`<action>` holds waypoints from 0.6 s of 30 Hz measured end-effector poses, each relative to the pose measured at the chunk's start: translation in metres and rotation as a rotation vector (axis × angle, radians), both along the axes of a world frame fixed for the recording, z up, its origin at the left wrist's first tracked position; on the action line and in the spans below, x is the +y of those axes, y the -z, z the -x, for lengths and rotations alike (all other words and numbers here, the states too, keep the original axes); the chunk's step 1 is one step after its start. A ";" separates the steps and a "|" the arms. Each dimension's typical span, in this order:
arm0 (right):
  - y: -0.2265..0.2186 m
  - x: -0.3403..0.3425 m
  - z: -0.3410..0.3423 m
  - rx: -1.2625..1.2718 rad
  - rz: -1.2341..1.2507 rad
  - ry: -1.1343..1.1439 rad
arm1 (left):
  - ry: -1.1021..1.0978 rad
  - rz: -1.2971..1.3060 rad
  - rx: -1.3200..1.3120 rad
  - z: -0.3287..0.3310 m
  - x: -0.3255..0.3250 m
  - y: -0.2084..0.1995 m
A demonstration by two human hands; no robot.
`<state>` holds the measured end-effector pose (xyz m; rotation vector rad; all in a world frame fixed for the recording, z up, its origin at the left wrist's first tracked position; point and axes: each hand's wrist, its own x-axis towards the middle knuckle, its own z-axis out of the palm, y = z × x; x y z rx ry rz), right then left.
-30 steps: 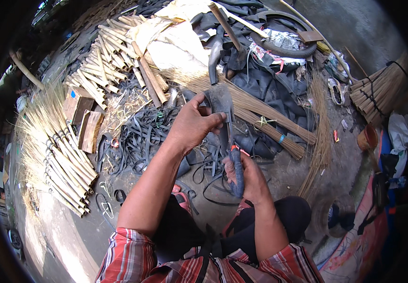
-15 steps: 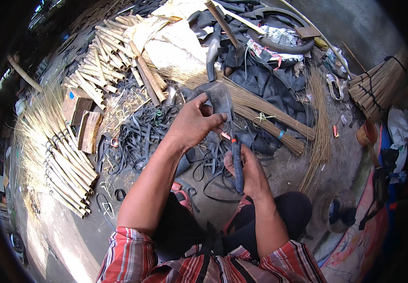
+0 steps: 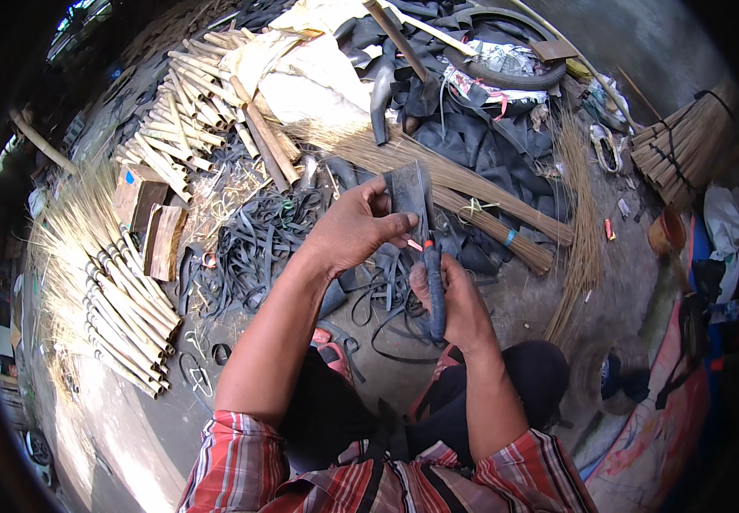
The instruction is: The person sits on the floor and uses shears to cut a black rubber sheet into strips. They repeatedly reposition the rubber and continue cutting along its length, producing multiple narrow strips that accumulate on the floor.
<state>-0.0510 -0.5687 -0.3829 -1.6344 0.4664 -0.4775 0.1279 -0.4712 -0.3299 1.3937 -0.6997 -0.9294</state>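
Note:
My left hand [image 3: 357, 224] pinches a piece of dark rubber sheet [image 3: 403, 191] between thumb and fingers, holding it up in front of me. My right hand [image 3: 455, 301] is closed round the dark wrapped handle of a pair of scissors [image 3: 435, 295], with an orange-red spot near the pivot. The narrow metal blades point away from me and lie along the right edge of the rubber. How far apart the blades are cannot be made out. Beneath my hands, cut black rubber strips [image 3: 254, 244] lie tangled on the floor.
Bundled broom sticks with pale handles [image 3: 134, 312] lie at left, beside wood blocks [image 3: 164, 239]. Beyond is a stack of cut bamboo [image 3: 177, 120]. Loose bristle bundles [image 3: 489, 192] and black rubber sheets [image 3: 481, 141] spread ahead, near a tyre [image 3: 528, 81]. A tied bundle [image 3: 686, 150] stands right.
The rubber piece and the scissors have shifted slightly to the right and nearer to me. The blades have turned a little against the rubber. Both hands keep their holds.

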 end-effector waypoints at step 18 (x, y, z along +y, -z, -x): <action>0.003 -0.001 0.002 0.095 0.162 0.034 | -0.062 0.072 -0.058 0.003 -0.008 0.006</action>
